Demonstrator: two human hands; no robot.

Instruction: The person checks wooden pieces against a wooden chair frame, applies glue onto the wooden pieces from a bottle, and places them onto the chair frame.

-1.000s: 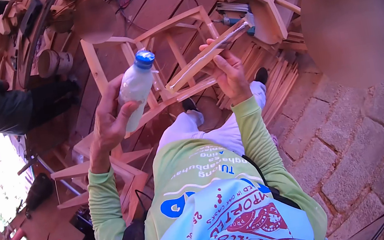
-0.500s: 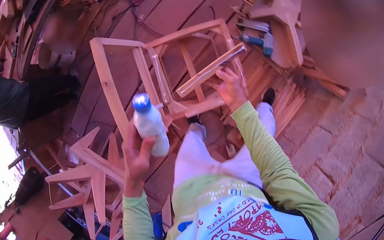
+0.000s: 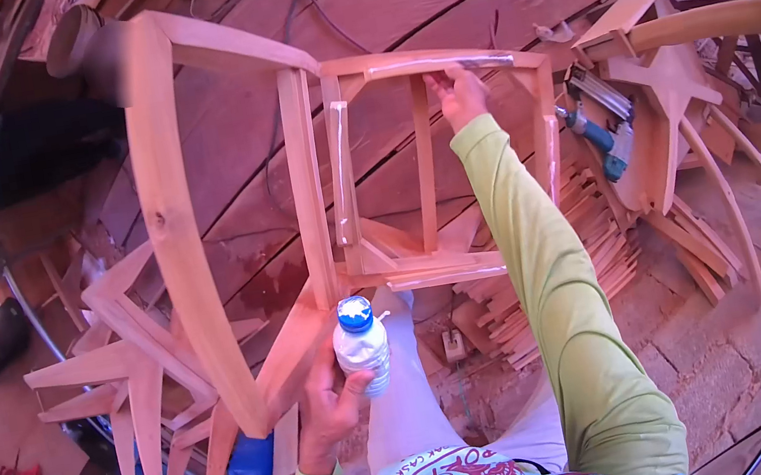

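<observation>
My left hand (image 3: 333, 406) is closed around a white plastic bottle (image 3: 363, 356) with a blue cap, held upright near my legs. In front of me stands a wooden chair frame (image 3: 181, 220), its open seat part to the right. White glue lines run along wooden strips on the seat's left, right and near rails. My right hand (image 3: 460, 95) reaches over to the far seat rail (image 3: 352, 66). Its fingers pinch a glue-streaked wooden strip (image 3: 442, 64) lying along that rail; the fingertips are partly hidden.
A blue-green power tool (image 3: 601, 140) lies right of the seat. Beside it are star-shaped wooden pieces (image 3: 672, 83) and a pile of thin wood strips (image 3: 594, 252). More wooden frames (image 3: 137, 349) stand at left. A person's dark-clothed legs (image 3: 33, 145) show at upper left.
My right hand has carried the wooden strip from above the seat to the far rail. The bottle in my left hand has moved lower. My view has come closer to the chair.
</observation>
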